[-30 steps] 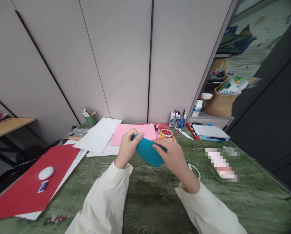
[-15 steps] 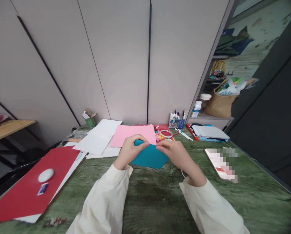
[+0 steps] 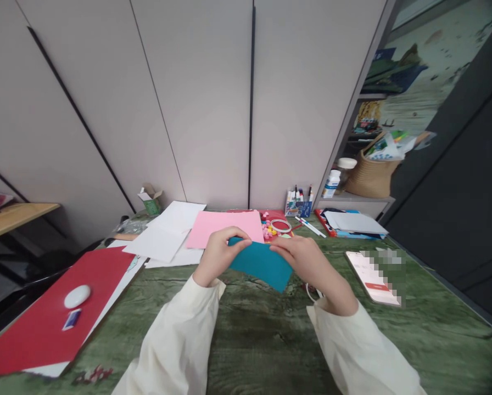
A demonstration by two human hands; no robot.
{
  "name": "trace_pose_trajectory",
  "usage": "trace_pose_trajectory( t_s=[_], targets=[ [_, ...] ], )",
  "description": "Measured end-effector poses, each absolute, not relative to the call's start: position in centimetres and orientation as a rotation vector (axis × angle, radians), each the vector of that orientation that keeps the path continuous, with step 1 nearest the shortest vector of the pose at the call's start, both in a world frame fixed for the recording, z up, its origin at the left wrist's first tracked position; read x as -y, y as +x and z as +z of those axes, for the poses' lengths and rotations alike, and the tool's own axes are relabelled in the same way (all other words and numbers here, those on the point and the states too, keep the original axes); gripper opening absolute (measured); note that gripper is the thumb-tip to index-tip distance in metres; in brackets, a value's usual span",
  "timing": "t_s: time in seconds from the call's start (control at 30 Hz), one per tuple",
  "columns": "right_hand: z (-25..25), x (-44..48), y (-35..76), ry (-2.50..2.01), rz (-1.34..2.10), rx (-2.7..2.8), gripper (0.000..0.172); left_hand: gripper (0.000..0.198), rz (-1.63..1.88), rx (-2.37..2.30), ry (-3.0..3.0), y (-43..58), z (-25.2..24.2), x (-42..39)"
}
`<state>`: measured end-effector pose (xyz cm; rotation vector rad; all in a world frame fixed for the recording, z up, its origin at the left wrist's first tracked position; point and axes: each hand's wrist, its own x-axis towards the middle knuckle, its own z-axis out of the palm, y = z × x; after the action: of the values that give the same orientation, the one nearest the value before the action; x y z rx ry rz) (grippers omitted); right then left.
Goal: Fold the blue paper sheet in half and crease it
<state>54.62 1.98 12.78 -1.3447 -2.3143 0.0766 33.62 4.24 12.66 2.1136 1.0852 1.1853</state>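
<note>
A piece of blue paper (image 3: 262, 264) is held up over the green table, in the middle of the head view. My left hand (image 3: 223, 251) pinches its upper edge between thumb and fingers. Farther right on the same edge, the thumb and fingers of my right hand (image 3: 301, 255) are closed on the paper. The sheet hangs down between both hands with a slight bend. Behind it lies a pink sheet (image 3: 225, 226), partly hidden by my left hand. Colourful beads (image 3: 267, 229) and a white ring (image 3: 281, 225) rest just beyond my right hand.
White sheets (image 3: 163, 241) lie at the back left. A red sheet (image 3: 44, 323) bears a white oval object (image 3: 77, 296) and an eraser (image 3: 72, 319). A phone (image 3: 372, 280) lies right, below stacked papers (image 3: 355, 222). A box of markers (image 3: 298, 203) stands against the cabinet.
My right hand has shifted a little to the right along the paper's upper edge. The blue paper's right lower corner now hangs lower and farther right. My left hand stays nearly still.
</note>
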Motion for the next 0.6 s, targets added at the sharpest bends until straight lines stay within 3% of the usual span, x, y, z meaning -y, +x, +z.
trace_pose_trajectory(
  t_s=[0.17, 0.6],
  targets=[
    [12.6, -2.1, 54.9, -1.342, 0.240, 2.383, 0.027, 0.010, 0.941, -1.184, 2.368, 32.1, 12.5, -5.0],
    [13.0, -2.0, 56.8, -1.442, 0.286, 2.412, 0.034, 0.010, 0.957, -1.294, 2.503, 31.9, 11.9, -6.1]
  ],
)
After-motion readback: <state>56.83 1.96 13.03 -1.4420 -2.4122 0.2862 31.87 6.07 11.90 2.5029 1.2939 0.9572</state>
